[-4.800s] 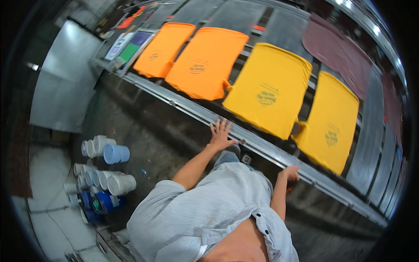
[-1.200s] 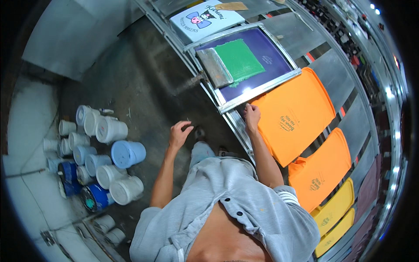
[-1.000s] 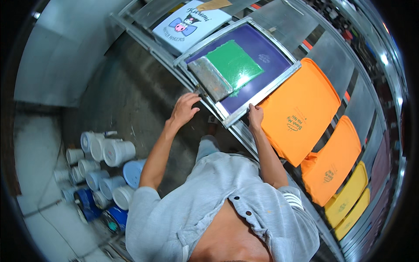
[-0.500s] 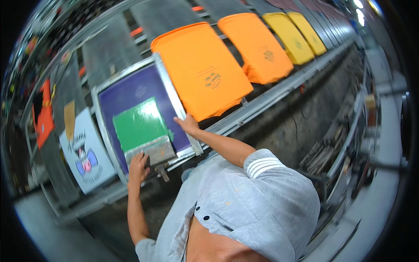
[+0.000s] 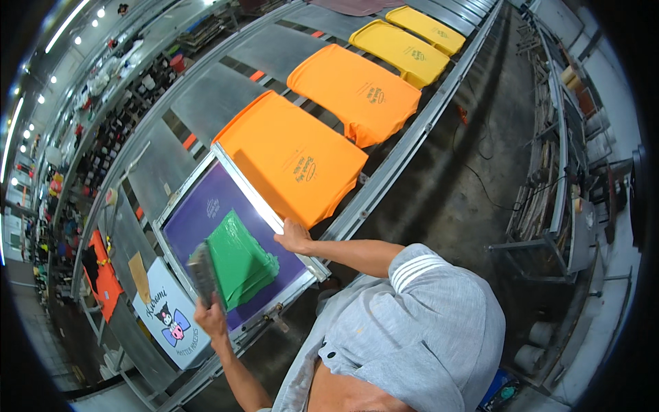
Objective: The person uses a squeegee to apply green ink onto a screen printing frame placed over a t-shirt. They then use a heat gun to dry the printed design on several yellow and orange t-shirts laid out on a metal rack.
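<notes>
A screen-printing frame [image 5: 248,194] with purple mesh lies on the rail-edged table in front of me. A glossy green patch of ink [image 5: 240,257] with ragged edges covers part of the mesh. My left hand [image 5: 211,318] is closed round the lower end of a grey squeegee [image 5: 202,275], which stands on edge at the patch's left side, blurred by motion; whether it touches the mesh I cannot tell. My right hand [image 5: 295,237] grips the frame's right rail, its fingers curled over the metal.
Orange shirts [image 5: 295,158] and yellow shirts [image 5: 405,51] with small dark prints lie on boards rightward along the table. Left of the frame sits a white printed panel [image 5: 171,323], with an orange cloth [image 5: 103,275] beyond. A metal rack [image 5: 542,261] stands across the aisle.
The squeegee, flat along the green patch's near edge before, is now raised on edge at its left side in my left hand. My right hand still holds the frame. The view has shifted.
</notes>
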Action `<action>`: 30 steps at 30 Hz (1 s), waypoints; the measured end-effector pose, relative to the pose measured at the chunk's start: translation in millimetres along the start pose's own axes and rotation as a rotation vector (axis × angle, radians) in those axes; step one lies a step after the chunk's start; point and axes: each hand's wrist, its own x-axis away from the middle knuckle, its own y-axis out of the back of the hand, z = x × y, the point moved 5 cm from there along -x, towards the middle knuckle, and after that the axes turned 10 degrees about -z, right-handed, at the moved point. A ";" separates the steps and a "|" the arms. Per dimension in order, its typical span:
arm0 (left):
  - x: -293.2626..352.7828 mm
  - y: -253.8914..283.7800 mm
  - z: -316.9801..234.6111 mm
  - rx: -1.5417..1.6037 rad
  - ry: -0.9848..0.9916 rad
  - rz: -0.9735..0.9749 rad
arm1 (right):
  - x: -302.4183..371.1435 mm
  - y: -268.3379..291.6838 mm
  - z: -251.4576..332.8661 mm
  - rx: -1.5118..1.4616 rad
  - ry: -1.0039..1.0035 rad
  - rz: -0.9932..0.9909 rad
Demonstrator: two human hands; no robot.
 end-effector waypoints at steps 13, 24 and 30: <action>16.8 -62.9 -180.4 0.584 0.464 -0.445 | -9.7 300.8 -143.5 -0.380 0.165 -0.288; -4.8 -318.7 -384.4 1.099 0.518 0.120 | -74.1 602.3 -297.3 -0.462 0.160 -0.606; -27.2 -529.9 -470.8 1.279 0.403 0.470 | -149.5 737.3 -393.5 -0.404 0.201 -0.823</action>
